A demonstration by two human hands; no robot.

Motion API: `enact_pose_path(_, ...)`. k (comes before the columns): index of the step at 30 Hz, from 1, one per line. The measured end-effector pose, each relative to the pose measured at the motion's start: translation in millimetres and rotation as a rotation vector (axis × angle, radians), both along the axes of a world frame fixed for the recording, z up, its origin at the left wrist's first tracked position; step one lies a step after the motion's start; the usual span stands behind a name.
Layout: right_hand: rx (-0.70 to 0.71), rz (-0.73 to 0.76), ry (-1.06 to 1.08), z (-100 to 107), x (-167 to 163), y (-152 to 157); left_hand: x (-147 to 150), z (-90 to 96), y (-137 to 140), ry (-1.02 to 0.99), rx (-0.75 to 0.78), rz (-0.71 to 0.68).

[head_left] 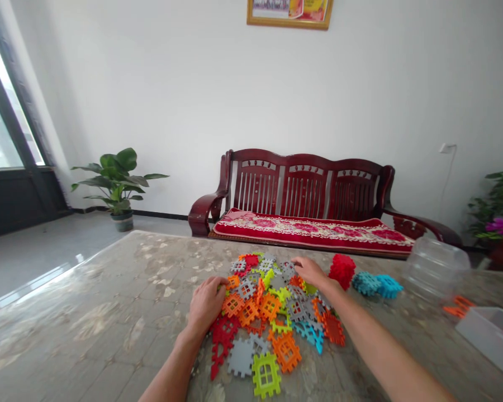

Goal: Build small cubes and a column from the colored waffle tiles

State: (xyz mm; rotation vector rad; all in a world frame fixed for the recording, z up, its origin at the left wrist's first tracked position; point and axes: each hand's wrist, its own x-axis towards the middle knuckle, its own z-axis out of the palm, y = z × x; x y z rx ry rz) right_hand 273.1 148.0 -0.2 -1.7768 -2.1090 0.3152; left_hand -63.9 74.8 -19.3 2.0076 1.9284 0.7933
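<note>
A loose pile of interlocking plastic tiles with notched edges lies on the table, in orange, grey, red, lime and blue, some with window-like cutouts. My left hand [206, 301] rests at the pile's left edge, its fingers loosely stretched against an orange tile [232, 282]. At the far right side of the pile, my right hand [310, 272] has its fingers bent together on a grey tile [289, 269]; its thumb is mostly hidden. Nearest to me lie a lime window tile [266, 375], an orange window tile [285, 352] and a flat grey tile [240, 357].
Right of the pile stand a red stack of tiles [342, 271], a teal stack [366, 283] and a blue stack [389, 286]. Farther right are a clear plastic jar [436, 268], orange pieces [459, 306] and a translucent box [492, 338]. A wooden bench [305, 192] stands behind the patterned table [109, 312].
</note>
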Motion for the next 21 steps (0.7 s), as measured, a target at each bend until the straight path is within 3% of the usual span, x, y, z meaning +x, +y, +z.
enact_pose_path(7,0.124,0.085,-0.034,7,-21,-36,-2,-1.6,1,-0.089,0.022,-0.017)
enact_pose_path(17,0.071,0.275,-0.007,26,-60,-94,-1,-16.5,8,-0.544,0.036,-0.128)
enact_pose_path(21,0.174,0.314,0.051,20,-66,-113,0,-15.2,8,-0.606,0.055,-0.114)
